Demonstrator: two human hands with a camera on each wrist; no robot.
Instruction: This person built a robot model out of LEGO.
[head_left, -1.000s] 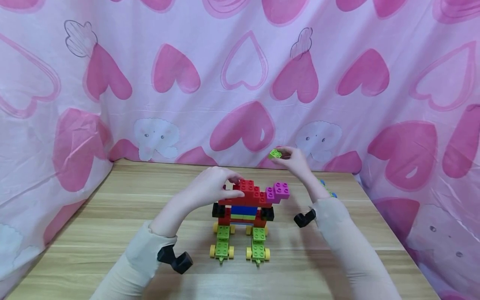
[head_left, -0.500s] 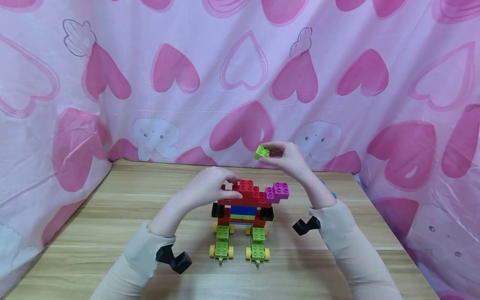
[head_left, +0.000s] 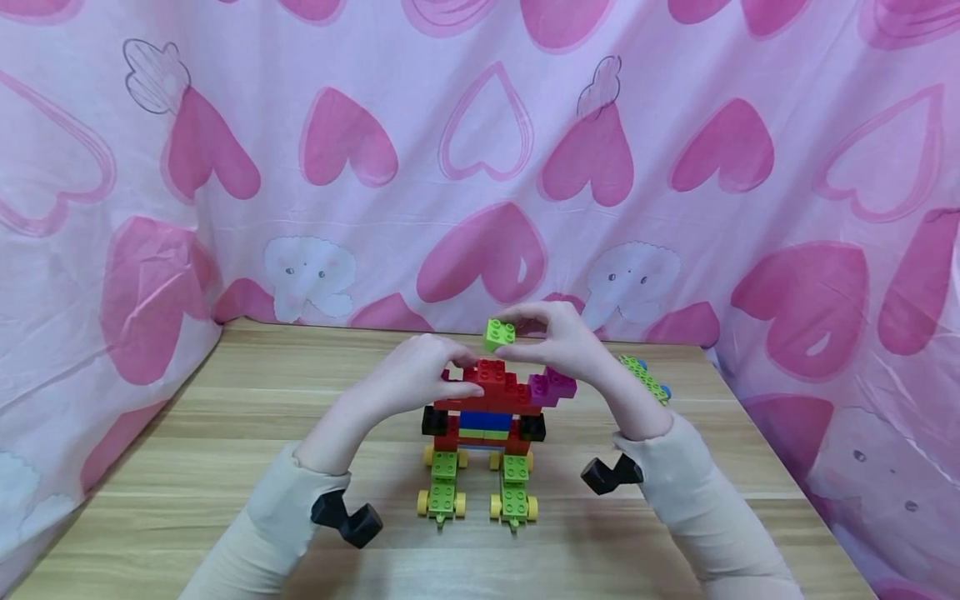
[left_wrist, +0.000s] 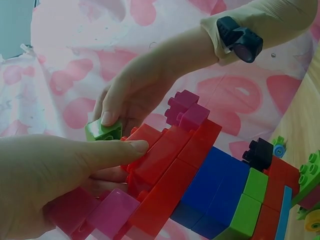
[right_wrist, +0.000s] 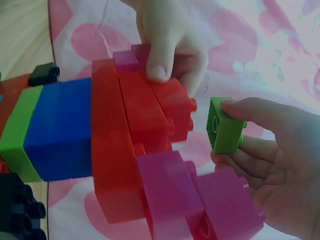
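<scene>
A figure built of toy bricks stands mid-table, its red upper bricks (head_left: pixel 491 387) above a blue section (head_left: pixel 486 421). My left hand (head_left: pixel 416 375) grips the red top from the left, thumb on the near side. Between thumb and fingers, my right hand (head_left: pixel 558 337) pinches a lime green brick (head_left: pixel 499 334) just above the red studs. The right wrist view shows a gap between the green brick (right_wrist: pixel 225 125) and the red bricks (right_wrist: pixel 172 107). Magenta bricks (head_left: pixel 551 386) step outward at the figure's right end; others (right_wrist: pixel 200 200) appear close in the right wrist view.
Black bricks (head_left: pixel 532 427) jut from the figure's sides. Below are green wheeled bases (head_left: pixel 514 492) with yellow wheels. A green studded piece with blue wheels (head_left: pixel 643 377) lies at the back right of the wooden table (head_left: pixel 300 367). A pink heart-patterned curtain (head_left: pixel 360 217) hangs behind.
My right hand has carried the green brick leftward, then down, from beyond the magenta end to above the red top. The left hand has stayed on the figure.
</scene>
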